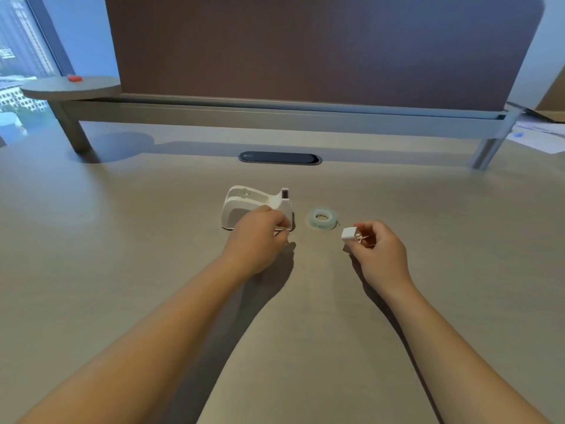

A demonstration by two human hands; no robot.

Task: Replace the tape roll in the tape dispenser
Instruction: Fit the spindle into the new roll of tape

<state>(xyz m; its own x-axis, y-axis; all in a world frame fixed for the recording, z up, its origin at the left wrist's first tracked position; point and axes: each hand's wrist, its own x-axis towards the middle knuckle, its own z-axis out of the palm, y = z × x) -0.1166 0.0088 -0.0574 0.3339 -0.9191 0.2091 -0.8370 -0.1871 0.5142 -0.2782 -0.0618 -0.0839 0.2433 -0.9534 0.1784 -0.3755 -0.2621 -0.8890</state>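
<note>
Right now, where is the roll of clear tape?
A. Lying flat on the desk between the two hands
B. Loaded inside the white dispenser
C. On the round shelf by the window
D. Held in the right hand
A: the tape roll lies flat on the desk, just right of the dispenser, while the right hand holds only a small white piece.

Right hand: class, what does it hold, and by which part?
The right hand pinches a small white spool-like piece by its near end; the far end sticks out free.
</note>
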